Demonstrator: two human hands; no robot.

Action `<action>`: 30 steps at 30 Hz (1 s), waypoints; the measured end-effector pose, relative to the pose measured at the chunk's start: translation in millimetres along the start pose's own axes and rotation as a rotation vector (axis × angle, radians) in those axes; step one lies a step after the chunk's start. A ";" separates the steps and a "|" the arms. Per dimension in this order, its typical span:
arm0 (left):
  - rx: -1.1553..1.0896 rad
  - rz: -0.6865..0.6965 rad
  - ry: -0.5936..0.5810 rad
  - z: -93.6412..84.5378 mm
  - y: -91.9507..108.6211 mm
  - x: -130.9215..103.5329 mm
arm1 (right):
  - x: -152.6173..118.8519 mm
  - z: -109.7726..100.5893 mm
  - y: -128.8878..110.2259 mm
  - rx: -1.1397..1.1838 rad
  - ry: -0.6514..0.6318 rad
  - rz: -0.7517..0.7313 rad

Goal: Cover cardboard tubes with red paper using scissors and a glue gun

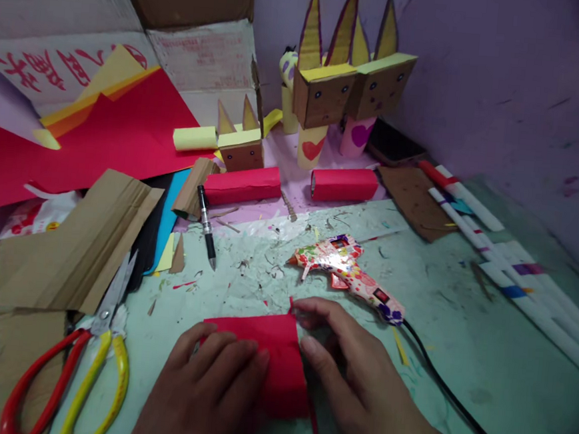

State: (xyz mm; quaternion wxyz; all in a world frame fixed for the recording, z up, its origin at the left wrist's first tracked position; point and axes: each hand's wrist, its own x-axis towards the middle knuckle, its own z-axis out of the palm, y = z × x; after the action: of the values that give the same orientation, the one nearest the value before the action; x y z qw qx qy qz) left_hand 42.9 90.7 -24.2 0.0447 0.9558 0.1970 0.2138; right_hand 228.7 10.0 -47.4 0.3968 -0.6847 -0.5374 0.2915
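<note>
Red paper (285,394) lay at lower centre of the frame, on the bench (248,287). Left hand (211,378) was spread low over its left part, fingers bent and side by side on top; thumb hidden, so couldn't tell if it pinched. Right hand (352,369) was at the right edge, thumb and index a narrow gap apart; couldn't tell if either touched the paper. Thin red strip (313,429) hung off the lower right edge.

Glue gun (334,255) lay just above the right hand, nozzle pointing left, cord (437,372) running to lower right. Scissors (106,316) at lower left, partly on cardboard (76,247). Pen (206,227) left of centre; red tubes (244,183) in a row above; box-headed figures (324,96) at upper centre.

Risks, my call: uneven pressure from the left hand could have creased the paper or skewed an edge. The strip could have caught under the paper and torn. Right forearm could have snagged the cord and dragged the gun; if hot, its nozzle might have burned fingers. Scraps near the paper could have stuck to any wet glue.
</note>
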 end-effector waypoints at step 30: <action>0.023 -0.060 -0.088 -2.9 5.5 -5.9 | 15.5 -11.6 -8.7 0.316 -0.232 -0.011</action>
State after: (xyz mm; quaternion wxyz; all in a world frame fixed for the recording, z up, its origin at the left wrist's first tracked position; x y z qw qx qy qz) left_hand 38.8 83.3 -22.9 0.0486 0.9584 0.2257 0.1677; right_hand 237.9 23.3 -33.6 0.4364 -0.5727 -0.5308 0.4470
